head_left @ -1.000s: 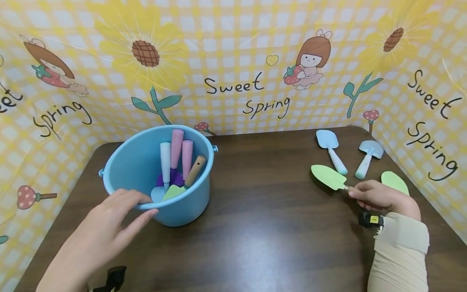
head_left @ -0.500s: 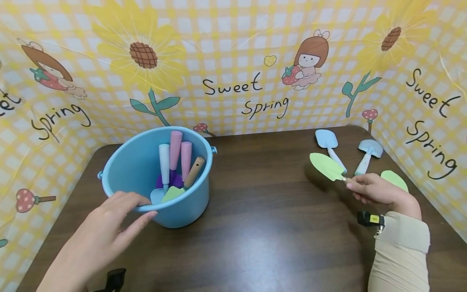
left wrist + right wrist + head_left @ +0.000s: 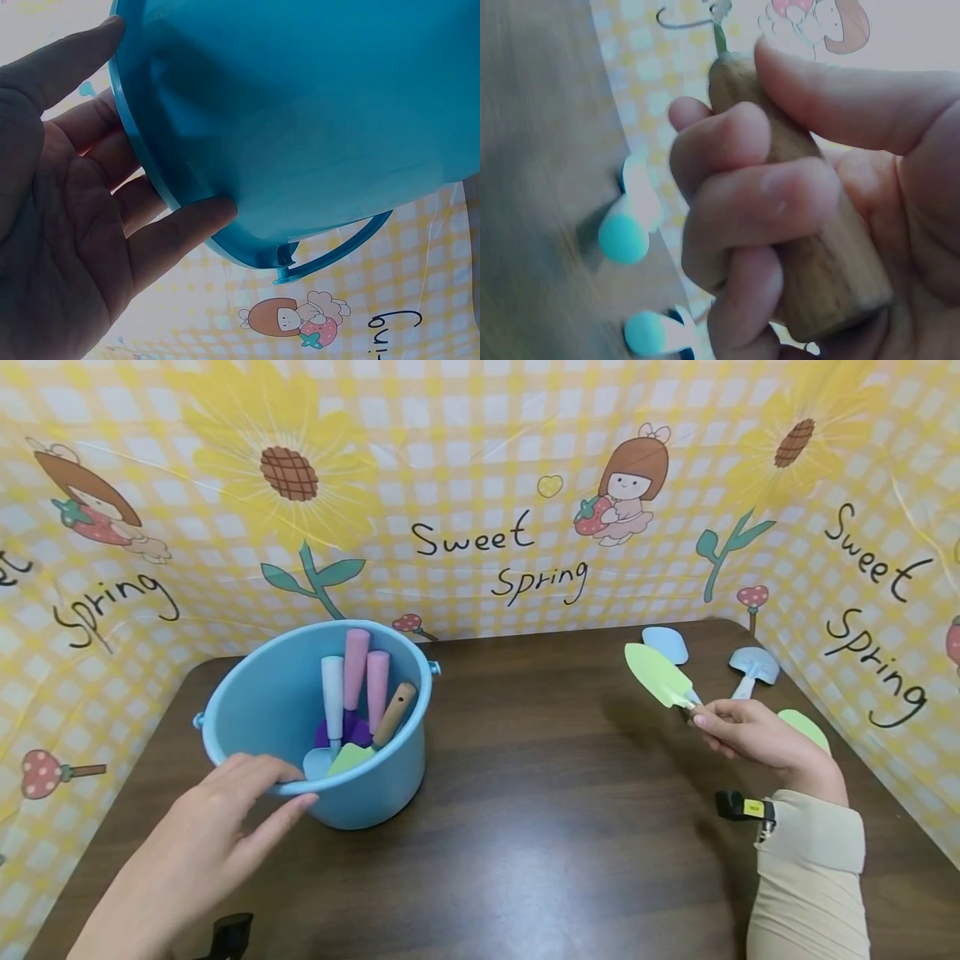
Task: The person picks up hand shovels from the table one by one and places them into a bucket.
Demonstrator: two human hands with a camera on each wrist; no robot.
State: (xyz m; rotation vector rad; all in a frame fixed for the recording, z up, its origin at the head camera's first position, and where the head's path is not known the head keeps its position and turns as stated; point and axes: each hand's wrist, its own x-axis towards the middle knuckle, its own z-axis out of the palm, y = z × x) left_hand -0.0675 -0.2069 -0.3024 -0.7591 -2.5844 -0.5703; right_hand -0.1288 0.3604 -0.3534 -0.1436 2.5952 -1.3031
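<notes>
My left hand point(image 3: 213, 827) holds the near rim of a light blue bucket point(image 3: 375, 802), with the thumb outside and the other fingers over the edge. Inside the bucket stand small garden tools: two with pink handles point(image 3: 356, 668), one with a light blue handle point(image 3: 332, 693), and a green-bladed one with a wooden handle point(image 3: 395, 714). My right hand point(image 3: 757, 743) grips a trowel with a pointed green blade point(image 3: 656, 675), raised over the table. In the right wrist view, fingers and thumb wrap its wooden handle point(image 3: 832, 277).
At the table's back right lie a light blue shovel point(image 3: 666, 644), partly behind the trowel, and a light blue fan-shaped tool point(image 3: 756, 664). Another green blade point(image 3: 804, 727) shows beside the right hand, partly hidden. A yellow checked cloth point(image 3: 480, 468) walls the brown table point(image 3: 525, 827).
My right hand has lifted the green trowel and moved it slightly up and left, so it now overlaps the blue shovel. My left hand keeps its hold on the rim.
</notes>
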